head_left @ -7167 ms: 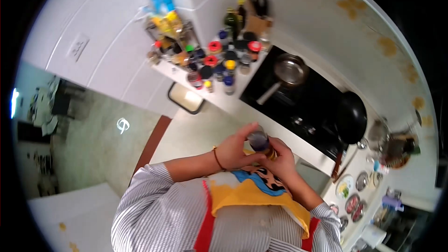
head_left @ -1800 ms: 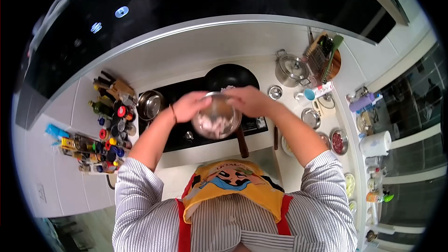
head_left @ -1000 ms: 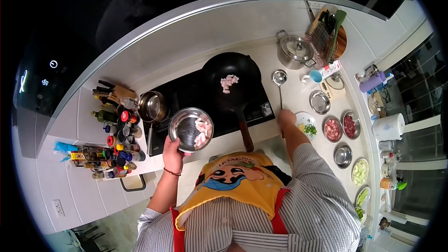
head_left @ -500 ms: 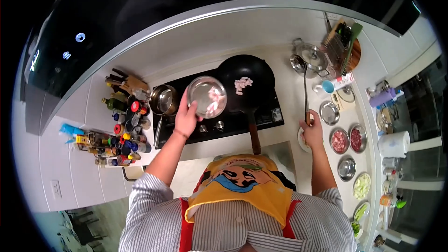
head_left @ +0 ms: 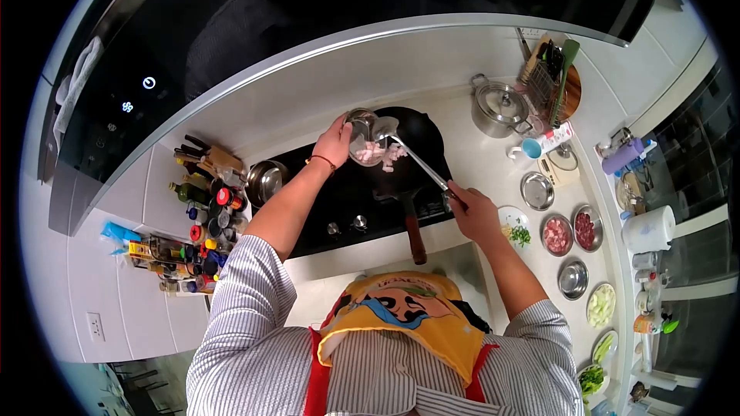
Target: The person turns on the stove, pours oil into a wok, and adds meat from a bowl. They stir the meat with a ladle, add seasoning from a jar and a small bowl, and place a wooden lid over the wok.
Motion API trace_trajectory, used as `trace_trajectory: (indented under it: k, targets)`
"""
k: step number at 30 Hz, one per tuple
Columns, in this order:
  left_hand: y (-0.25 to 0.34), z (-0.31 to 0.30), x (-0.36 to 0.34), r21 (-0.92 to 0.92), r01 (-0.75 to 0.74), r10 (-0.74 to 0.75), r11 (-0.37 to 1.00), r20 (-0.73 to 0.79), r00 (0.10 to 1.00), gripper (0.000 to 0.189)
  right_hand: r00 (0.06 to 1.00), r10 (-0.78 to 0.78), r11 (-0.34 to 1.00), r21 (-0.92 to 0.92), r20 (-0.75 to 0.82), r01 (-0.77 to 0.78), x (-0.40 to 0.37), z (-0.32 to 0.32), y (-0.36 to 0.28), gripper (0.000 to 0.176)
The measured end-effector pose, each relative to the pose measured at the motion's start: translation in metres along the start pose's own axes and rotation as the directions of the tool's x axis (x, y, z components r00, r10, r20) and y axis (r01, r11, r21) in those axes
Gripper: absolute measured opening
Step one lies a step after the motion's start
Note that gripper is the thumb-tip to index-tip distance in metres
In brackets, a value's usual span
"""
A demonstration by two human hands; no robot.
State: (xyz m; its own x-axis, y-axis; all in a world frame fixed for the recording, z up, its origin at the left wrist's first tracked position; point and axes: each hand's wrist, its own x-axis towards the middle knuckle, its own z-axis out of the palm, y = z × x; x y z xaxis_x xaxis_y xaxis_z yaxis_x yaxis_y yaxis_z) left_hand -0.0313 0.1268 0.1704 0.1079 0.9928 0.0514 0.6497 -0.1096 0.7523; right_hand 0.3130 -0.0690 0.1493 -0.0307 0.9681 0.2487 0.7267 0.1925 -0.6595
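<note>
Stove (head_left: pixel 308 225) carries wok (head_left: pixel 428 135); wok's handle (head_left: pixel 415 237) juts past stove's front, so stray forearm could spin it. Bowl (head_left: pixel 358 128) tilts over wok, left hand (head_left: pixel 334 143) gripping its side; one-handed hold could slip if ladle (head_left: pixel 420 160) pushes hard, I judge. Right hand (head_left: pixel 476 214), fingers closed round ladle's grip; head-to-bowl contact unclear to me. Meat (head_left: pixel 368 154) split between bowl and wok; hasty tipping could scatter it.

lidded pot (head_left: pixel 501 108): beside utensil rack (head_left: pixel 542 86) | paper roll (head_left: pixel 649 230): far right | outlet (head_left: pixel 95 327): left wall (head_left: pixel 127 293)
</note>
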Motion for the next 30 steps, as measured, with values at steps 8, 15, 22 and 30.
trace_trajectory:
  k: [8, 15, 22, 30]
  targets:
    - [-0.011, 0.029, 0.018, 0.193, -0.057, 0.064, 0.979, -0.029, 0.998, 0.052, 0.999, 0.016, 0.995, -0.1, 0.039, -0.012, -0.004, 0.014, 0.003, 0.039]
    - [-0.019, 0.039, 0.027, 0.265, -0.047, 0.066, 0.963, -0.064, 0.996, 0.051, 1.0, 0.011, 0.97, -0.244, 0.0, -0.011, -0.002, 0.013, 0.004, 0.038]
    - [-0.02, 0.041, 0.032, 0.32, 0.015, 0.011, 0.947, -0.079, 0.997, 0.051, 0.997, 0.073, 0.949, -0.308, 0.018, -0.064, -0.002, 0.013, 0.003, 0.039]
    - [-0.031, 0.041, 0.03, 0.296, -0.011, 0.043, 0.955, -0.104, 0.994, 0.051, 0.979, 0.18, 0.977, 0.092, 0.1, -0.19, 0.001, 0.016, -0.009, 0.041]
